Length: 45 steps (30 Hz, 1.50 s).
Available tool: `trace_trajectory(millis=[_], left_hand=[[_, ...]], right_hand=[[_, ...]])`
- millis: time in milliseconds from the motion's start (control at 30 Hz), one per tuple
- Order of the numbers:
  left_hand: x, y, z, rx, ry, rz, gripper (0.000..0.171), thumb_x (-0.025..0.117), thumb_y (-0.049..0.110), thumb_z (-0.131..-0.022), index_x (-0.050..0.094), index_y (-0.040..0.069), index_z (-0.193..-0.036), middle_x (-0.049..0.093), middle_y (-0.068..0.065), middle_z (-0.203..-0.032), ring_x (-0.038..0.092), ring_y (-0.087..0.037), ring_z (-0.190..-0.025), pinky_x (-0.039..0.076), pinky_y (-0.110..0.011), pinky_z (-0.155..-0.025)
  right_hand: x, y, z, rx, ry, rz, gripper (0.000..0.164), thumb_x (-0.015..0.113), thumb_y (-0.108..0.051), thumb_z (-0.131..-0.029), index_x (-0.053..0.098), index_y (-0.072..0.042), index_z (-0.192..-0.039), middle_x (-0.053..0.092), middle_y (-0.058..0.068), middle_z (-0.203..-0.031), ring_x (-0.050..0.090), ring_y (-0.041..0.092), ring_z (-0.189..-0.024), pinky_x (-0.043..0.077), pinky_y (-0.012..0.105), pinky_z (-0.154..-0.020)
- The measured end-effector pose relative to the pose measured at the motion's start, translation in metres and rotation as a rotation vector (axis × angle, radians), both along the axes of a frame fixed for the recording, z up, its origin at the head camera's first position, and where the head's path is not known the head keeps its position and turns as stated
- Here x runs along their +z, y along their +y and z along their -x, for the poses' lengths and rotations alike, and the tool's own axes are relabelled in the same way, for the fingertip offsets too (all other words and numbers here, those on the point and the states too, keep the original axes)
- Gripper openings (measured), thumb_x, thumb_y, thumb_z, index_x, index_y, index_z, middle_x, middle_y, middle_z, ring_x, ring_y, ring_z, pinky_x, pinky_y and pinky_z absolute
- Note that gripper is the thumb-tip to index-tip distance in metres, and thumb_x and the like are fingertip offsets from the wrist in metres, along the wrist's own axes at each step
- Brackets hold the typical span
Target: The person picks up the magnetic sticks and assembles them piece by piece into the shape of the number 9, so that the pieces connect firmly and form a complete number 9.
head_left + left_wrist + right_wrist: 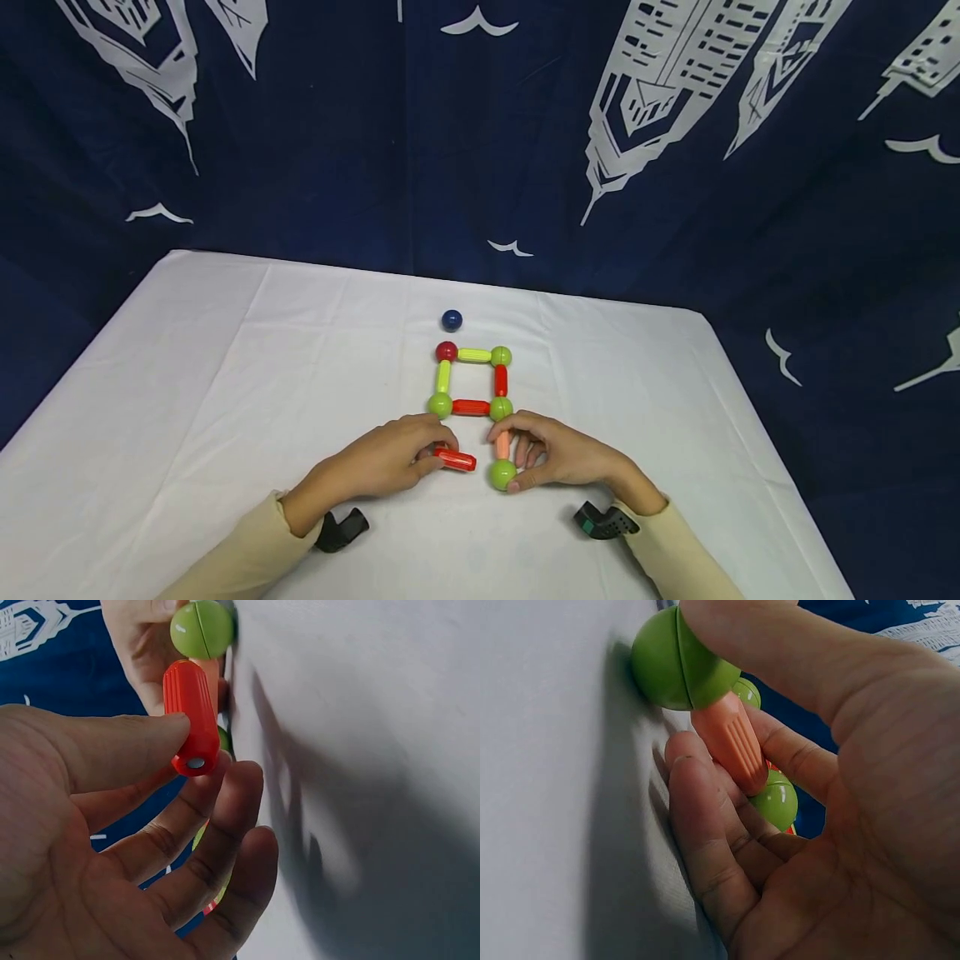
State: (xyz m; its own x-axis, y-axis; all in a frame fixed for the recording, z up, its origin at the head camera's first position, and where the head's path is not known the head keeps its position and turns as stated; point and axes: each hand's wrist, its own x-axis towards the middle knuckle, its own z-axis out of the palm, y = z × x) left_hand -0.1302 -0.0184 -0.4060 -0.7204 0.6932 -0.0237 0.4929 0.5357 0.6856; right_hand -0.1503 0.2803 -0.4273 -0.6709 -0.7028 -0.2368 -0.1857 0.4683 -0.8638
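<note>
My left hand pinches a red magnetic rod between thumb and fingers; a silvery dot shows at its near end in the left wrist view. With my right hand I hold an orange magnetic rod and the green ball at its near end, thumb against the ball. The orange rod's far end meets another green ball, a corner of a flat square. That square has a red ball, more green balls, two yellow-green rods and two red rods.
A loose dark blue ball lies behind the square. White cloth covers the table. A dark blue curtain with white building prints hangs behind the table. Black straps are on both wrists.
</note>
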Motion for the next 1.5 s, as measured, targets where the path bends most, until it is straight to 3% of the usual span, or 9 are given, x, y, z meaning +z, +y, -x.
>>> trace_trajectory(millis=[233,600,1500], left_hand=[[-0.004,0.006,-0.001,-0.002,0.000,-0.014,0.020,0.067,0.010,-0.094,0.069,0.015,-0.112,0.055,0.012,-0.089,0.050,-0.006,-0.077,0.042,-0.022,-0.067],[-0.011,0.014,-0.003,0.004,-0.014,0.005,0.017,0.068,0.013,-0.094,0.070,0.016,-0.110,0.057,0.010,-0.091,0.051,-0.007,-0.076,0.042,-0.022,-0.063],[-0.015,0.019,-0.005,0.010,-0.002,0.008,0.019,0.068,0.013,-0.095,0.069,0.014,-0.114,0.060,0.006,-0.096,0.050,-0.006,-0.076,0.043,-0.023,-0.066]], right_hand=[[0.001,0.001,0.001,-0.031,-0.005,-0.019,0.049,0.082,-0.022,-0.084,0.063,-0.021,-0.129,0.053,0.005,-0.123,0.060,0.020,-0.092,0.053,0.023,-0.076],[0.000,0.001,0.001,0.022,0.036,-0.016,0.039,0.079,-0.023,-0.088,0.062,-0.018,-0.123,0.059,0.004,-0.115,0.058,0.015,-0.089,0.052,0.023,-0.073],[0.001,-0.003,-0.002,0.004,0.046,-0.033,0.040,0.079,-0.024,-0.087,0.062,-0.020,-0.123,0.056,0.003,-0.109,0.056,0.013,-0.085,0.049,0.022,-0.072]])
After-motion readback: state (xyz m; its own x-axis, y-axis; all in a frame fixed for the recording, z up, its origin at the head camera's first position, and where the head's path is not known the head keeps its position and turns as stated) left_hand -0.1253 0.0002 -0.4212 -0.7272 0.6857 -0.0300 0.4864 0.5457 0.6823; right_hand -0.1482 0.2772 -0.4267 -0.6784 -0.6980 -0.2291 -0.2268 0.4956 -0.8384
